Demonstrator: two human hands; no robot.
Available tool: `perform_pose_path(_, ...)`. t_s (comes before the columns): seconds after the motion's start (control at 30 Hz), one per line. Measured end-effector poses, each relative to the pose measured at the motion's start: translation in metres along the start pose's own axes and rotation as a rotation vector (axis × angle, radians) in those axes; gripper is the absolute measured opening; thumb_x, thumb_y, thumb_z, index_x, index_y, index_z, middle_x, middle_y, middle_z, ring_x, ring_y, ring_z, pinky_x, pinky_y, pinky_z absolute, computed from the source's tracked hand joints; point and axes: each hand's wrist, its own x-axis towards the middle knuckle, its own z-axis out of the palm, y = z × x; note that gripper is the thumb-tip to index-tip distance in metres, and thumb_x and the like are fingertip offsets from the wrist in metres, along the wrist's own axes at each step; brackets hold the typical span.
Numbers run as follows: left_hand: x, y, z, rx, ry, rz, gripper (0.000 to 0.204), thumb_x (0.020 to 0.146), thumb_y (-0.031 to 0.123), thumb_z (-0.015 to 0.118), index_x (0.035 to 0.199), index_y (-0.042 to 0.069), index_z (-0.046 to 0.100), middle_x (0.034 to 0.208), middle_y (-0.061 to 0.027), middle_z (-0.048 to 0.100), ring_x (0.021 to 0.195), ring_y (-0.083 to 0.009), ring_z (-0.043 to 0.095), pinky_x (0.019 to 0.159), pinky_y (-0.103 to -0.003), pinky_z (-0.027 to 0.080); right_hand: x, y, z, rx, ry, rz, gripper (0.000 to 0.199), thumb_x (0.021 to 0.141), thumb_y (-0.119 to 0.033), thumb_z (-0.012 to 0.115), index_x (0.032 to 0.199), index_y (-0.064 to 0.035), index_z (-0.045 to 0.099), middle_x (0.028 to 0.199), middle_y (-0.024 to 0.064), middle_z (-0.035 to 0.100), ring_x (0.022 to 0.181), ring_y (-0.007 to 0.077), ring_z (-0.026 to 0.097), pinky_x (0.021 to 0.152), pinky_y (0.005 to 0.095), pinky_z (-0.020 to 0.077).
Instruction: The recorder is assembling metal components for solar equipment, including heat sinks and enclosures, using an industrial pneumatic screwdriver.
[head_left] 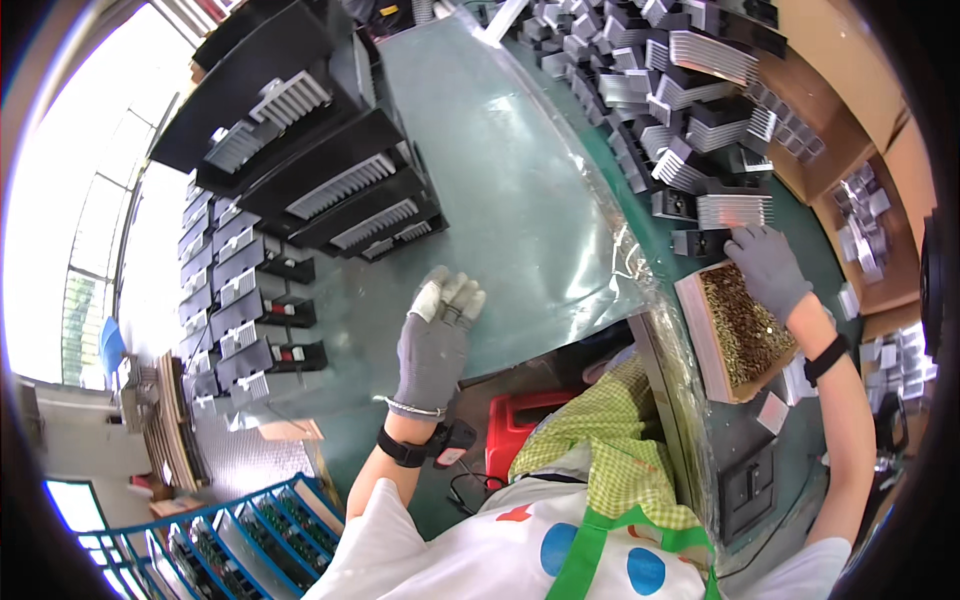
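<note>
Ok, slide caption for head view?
Gloved right hand over box of small screw-like pieces, beside finned heatsinks; gloved left hand over green tabletop.

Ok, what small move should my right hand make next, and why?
Probably ease the right hand slightly left and take the nearest black block. Its fingertips look close beside that block, past the far edge of the box of small brown and gold pieces, though contact is unclear. Your left hand shows nothing held.

A single head-worn fisheye view looks down from close above the hands (pixel 432 350) and table (pixel 480 150), reaching to the window (pixel 105 170) at left.
</note>
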Motion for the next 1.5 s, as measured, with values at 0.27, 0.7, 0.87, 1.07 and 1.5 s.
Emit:
perform_pose_path(0.27,-0.006,0.021,-0.031,0.139,0.153,0.134,0.039,0.103,0.024,0.050,0.133,-0.001,0.049,0.125,-0.0177,0.059,0.119,-0.0309,0.057,0.109,-0.045,0.043,-0.005,0.019,0.009,-0.020,-0.067,-0.052,0.029,0.073,-0.006,0.067,0.102,-0.0111,0.063,0.106,0.0096,0.060,0.102,0.0276,0.060,0.088,0.0367,0.0487)
perform_pose_path(0.7,0.021,-0.014,0.030,1.448,0.046,0.477,0.044,0.098,0.008,0.053,0.141,0.000,0.047,0.112,-0.0139,0.064,0.096,-0.0240,0.066,0.089,-0.034,0.053,0.004,0.025,0.006,0.063,-0.128,-0.094,0.018,0.076,-0.010,0.065,0.094,-0.0118,0.064,0.094,0.0065,0.060,0.091,0.0233,0.064,0.073,0.0363,0.0531)
perform_pose_path(0.87,0.028,-0.010,0.036,1.917,-0.010,0.644,0.052,0.093,0.010,0.057,0.142,0.000,0.046,0.099,-0.0126,0.063,0.084,-0.0267,0.063,0.078,-0.039,0.050,0.003,0.023,0.004,0.086,-0.119,-0.067,0.016,0.079,-0.011,0.061,0.095,-0.0116,0.063,0.093,0.0065,0.058,0.091,0.0236,0.061,0.075,0.0369,0.0500)
perform_pose_path(1.07,0.024,0.006,0.017,2.179,0.039,0.548,0.056,0.095,0.020,0.057,0.144,-0.002,0.041,0.095,-0.0127,0.057,0.083,-0.0309,0.059,0.073,-0.044,0.047,0.002,0.016,0.019,0.025,-0.138,0.050,0.016,0.081,-0.013,0.059,0.096,-0.0114,0.062,0.096,0.0061,0.058,0.095,0.0230,0.060,0.078,0.0371,0.0490)
perform_pose_path(1.5,0.033,0.016,0.004,2.382,0.123,0.501,0.067,0.092,0.024,0.057,0.150,0.003,0.032,0.112,-0.0245,0.052,0.096,-0.0439,0.057,0.078,-0.052,0.048,-0.035,0.015,-0.002,0.093,0.195,0.070,0.021,0.078,-0.008,0.057,0.099,-0.0067,0.056,0.096,0.0089,0.055,0.094,0.0286,0.059,0.081,0.0409,0.0465)
